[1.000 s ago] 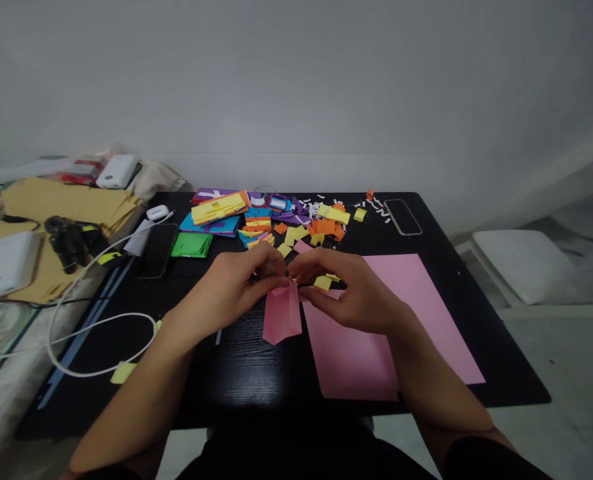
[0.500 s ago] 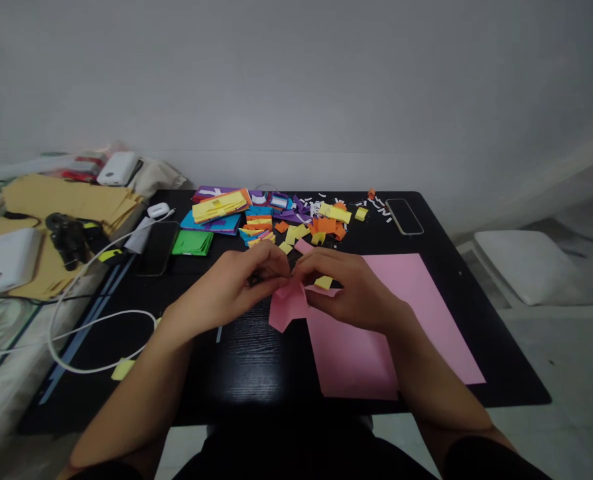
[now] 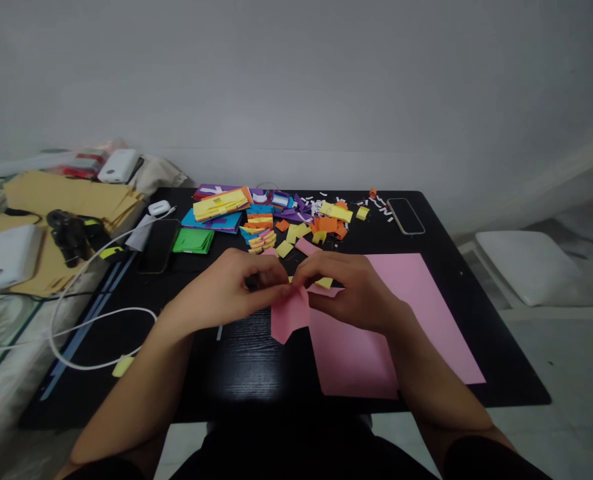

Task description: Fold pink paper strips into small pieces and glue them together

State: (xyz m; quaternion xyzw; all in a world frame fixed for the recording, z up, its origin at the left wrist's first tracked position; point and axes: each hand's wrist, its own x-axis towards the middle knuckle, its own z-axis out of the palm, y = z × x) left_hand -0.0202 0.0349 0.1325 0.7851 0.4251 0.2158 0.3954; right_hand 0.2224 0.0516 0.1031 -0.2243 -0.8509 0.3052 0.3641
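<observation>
My left hand point(image 3: 231, 290) and my right hand point(image 3: 349, 287) meet over the middle of the black table point(image 3: 246, 373). Both pinch the top edge of a small pink paper piece point(image 3: 289, 317), which hangs below the fingertips, a little above the tabletop. A large pink sheet point(image 3: 376, 333) lies flat on the table under my right hand and wrist. A small yellow scrap point(image 3: 324, 283) shows just behind my right fingers.
Coloured paper stacks and scraps point(image 3: 271, 220) crowd the table's far side, with a green pad point(image 3: 192, 241), two phones point(image 3: 405, 216) point(image 3: 157, 244), an earbud case point(image 3: 158, 208) and a white cable point(image 3: 96, 320). Brown envelopes point(image 3: 66, 200) and white devices point(image 3: 7, 257) lie left. A white cushion point(image 3: 526, 263) sits right.
The small pink piece has been turned and crumpled slightly between my fingers, and it hangs shorter than a second ago. Both hands stay in nearly the same spot.
</observation>
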